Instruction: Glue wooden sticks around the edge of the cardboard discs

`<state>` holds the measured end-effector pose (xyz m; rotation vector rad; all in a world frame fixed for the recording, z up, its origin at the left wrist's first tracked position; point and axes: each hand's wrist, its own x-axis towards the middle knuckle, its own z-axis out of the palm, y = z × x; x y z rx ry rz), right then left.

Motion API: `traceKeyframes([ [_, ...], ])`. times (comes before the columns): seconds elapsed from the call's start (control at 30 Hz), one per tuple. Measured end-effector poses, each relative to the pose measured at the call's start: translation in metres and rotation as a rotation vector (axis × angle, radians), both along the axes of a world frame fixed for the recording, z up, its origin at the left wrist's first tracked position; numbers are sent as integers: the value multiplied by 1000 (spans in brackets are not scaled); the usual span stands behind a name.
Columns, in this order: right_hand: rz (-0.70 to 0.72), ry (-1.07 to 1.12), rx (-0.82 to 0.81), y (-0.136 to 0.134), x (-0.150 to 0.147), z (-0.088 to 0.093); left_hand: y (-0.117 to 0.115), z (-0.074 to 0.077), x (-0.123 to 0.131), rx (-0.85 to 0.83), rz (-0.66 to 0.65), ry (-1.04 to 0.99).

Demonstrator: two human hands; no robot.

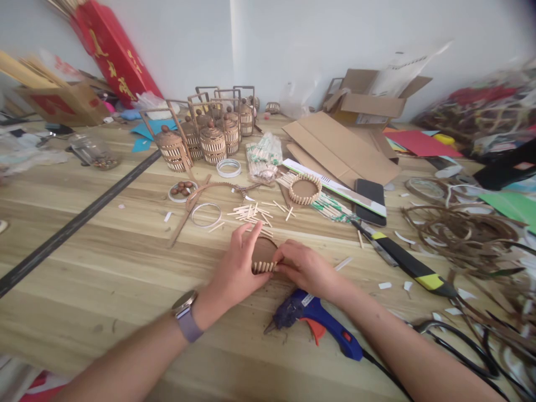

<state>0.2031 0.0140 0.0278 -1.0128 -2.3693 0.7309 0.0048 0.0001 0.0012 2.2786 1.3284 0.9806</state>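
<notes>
My left hand (234, 271) holds the left side of a round brown cardboard base (264, 249), thumb along the near rim and index finger stretched toward the far side. Short pale wooden sticks (263, 267) stand in a row along the near rim. At the right end of that row, my right hand (304, 265) pinches a small wooden stick, mostly hidden by the fingertips. Just beyond lies a loose pile of cut sticks (251, 214). A blue glue gun (318, 321) rests on the table below my right hand, nozzle pointing left.
A stick-ringed round base (305, 190) lies farther back. Several small lidded baskets with tall handles (213, 140) stand behind. To the right are a utility knife (408, 262), a black phone (371, 201), scissors (456, 346) and tangled brown strips (464, 234). Flat cardboard (341, 148) lies at the back.
</notes>
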Motion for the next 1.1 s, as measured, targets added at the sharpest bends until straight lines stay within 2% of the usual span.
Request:
traceKeyframes([
  [1.1,11,-20,11,-2,0,1,-2,-1,3,6,26,11],
])
